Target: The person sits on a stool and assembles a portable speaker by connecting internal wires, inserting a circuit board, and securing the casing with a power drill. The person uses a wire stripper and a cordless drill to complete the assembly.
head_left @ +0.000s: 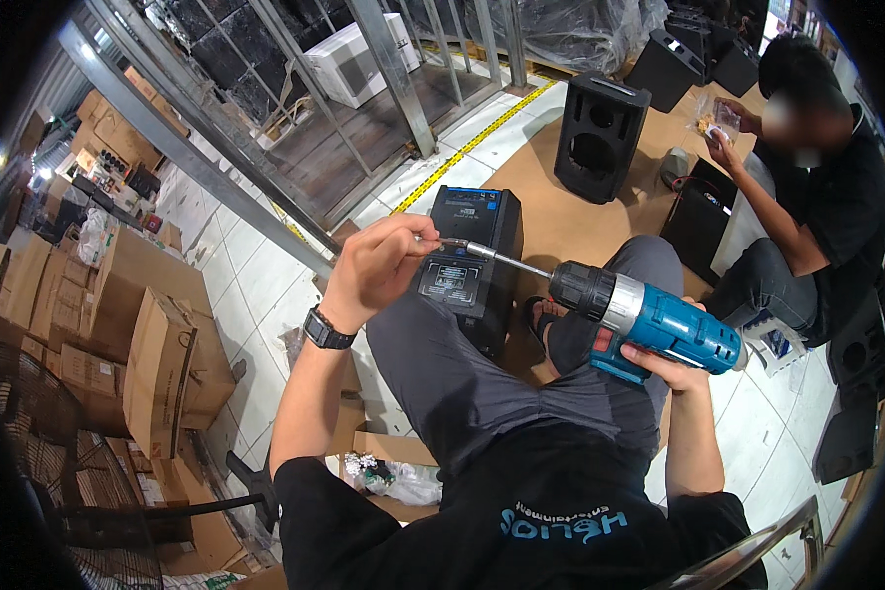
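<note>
My right hand (671, 370) grips a teal cordless drill (674, 324) by its handle, over my right thigh. The black chuck (582, 291) points left and carries a long thin bit holder (506, 258) with a silver sleeve at its end. At that end my left hand (379, 261) is closed in a pinch, on a small dark metal piece too small to name for sure. Below the bit, a black speaker box (472, 261) with a label and a blue-edged panel lies on the floor between my legs and the railing.
A person (821, 187) at the right holds a clear bag of small parts (715, 120). An empty black speaker cabinet (600, 138) stands on brown cardboard (536, 143). Cardboard boxes (157, 364) fill the left, near a metal railing (197, 138). An open carton (393, 447) sits beside me.
</note>
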Tool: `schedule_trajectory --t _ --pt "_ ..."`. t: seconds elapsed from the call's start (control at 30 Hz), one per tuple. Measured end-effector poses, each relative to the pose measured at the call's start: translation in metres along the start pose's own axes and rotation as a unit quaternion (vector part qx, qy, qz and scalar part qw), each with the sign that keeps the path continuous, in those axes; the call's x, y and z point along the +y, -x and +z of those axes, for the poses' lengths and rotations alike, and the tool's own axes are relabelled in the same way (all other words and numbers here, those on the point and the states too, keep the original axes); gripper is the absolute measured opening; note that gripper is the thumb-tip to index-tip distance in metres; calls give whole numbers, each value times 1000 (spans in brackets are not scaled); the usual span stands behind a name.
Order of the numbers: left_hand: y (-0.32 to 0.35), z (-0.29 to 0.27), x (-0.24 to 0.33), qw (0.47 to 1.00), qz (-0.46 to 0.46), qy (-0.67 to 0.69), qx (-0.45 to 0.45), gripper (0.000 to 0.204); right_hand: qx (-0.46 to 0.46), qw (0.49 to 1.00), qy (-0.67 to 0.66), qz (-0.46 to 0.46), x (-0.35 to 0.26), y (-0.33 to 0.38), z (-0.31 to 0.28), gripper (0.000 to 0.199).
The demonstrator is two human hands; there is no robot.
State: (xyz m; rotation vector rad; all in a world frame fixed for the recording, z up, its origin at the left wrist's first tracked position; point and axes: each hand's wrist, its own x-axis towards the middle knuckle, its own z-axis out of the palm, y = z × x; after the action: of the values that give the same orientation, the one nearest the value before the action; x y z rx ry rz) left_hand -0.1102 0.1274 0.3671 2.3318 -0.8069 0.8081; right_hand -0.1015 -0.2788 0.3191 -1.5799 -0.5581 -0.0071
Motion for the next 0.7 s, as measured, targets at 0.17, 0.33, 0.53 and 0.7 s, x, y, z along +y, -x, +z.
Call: schedule_trajectory --t 0.17,0.33,0.53,0.7 --pt "-3 -4 7 999 27 -28 -18 31 -45 998 37 -25 14 -3 -6 31" --pt "-3 -17 16 992 59 -84 -75 28 -93 991 51 -84 7 -12 -21 31" --pt "-7 -30 30 982 91 -129 -101 24 -172 950 129 -227 -27 -44 -30 38" --pt "-16 -42 38 985 55 -114 -115 22 -191 946 149 -216 -24 -54 -25 39"
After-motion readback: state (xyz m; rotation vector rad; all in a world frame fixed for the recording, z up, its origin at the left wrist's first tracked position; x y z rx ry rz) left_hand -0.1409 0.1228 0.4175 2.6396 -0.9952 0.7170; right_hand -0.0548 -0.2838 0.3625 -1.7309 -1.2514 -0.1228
